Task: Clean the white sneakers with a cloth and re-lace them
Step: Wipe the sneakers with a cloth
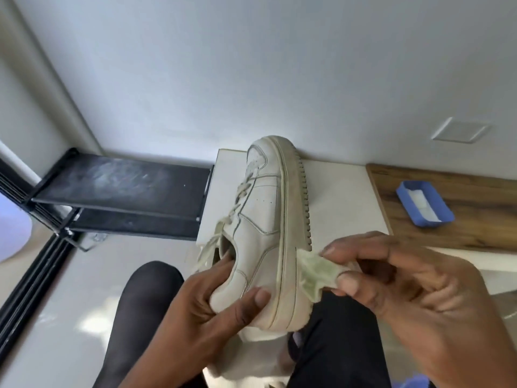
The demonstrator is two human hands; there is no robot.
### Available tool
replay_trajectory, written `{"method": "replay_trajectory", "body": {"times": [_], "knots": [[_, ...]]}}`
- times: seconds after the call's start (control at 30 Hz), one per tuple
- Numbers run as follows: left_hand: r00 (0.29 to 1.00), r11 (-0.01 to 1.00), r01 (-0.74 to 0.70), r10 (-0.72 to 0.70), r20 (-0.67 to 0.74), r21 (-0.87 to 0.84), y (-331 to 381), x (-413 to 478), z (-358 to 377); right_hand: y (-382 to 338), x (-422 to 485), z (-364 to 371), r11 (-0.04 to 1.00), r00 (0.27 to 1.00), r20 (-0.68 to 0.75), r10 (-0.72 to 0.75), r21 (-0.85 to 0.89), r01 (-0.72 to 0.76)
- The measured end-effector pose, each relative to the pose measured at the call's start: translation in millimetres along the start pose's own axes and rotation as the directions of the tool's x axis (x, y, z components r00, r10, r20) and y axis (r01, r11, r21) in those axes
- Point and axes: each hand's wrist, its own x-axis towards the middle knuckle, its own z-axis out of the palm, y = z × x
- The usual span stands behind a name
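Note:
A white sneaker (268, 219) is held up on its side in front of me, toe pointing away, sole edge to the right. Its pale laces (232, 208) are threaded, with loose ends hanging near the opening. My left hand (201, 309) grips the heel, fingers inside the collar and thumb on the outer side. My right hand (414, 298) pinches a small damp, greenish cloth (316, 273) that touches the sole's rim near the heel.
A white box or stool (344, 203) stands behind the shoe. A black shoe rack (126, 189) is at left. A wooden board (453, 233) at right carries a blue tray (425, 204). My dark-clothed knees (145, 317) are below.

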Motion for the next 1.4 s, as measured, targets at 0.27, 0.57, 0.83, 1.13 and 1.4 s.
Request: {"method": "replay_trajectory", "body": {"times": [0.27, 0.57, 0.83, 1.13, 1.4], "knots": [[0.996, 0.991, 0.064, -0.072, -0.061, -0.12, -12, -31, 19, 15, -47, 18, 0.774, 0.975, -0.036, -0.218, -0.615, 0.15], [0.989, 0.99, 0.018, -0.039, -0.14, -0.142, -28, -50, 43, 31, -74, 33, 0.771, 0.984, -0.068, -0.164, -0.632, 0.085], [0.997, 0.992, -0.056, 0.05, -0.052, -0.11, -32, -48, 37, 34, -83, 33, 0.806, 0.992, 0.065, -0.105, -0.578, 0.123], [0.997, 0.992, -0.056, 0.061, 0.045, -0.111, -37, -46, 33, 38, -50, 22, 0.808, 0.996, -0.02, -0.092, -0.586, 0.063], [0.998, 0.99, -0.054, 0.059, 0.031, -0.133, -35, -44, 25, 27, -56, 30, 0.798, 0.991, 0.089, -0.103, -0.587, 0.135]]}}
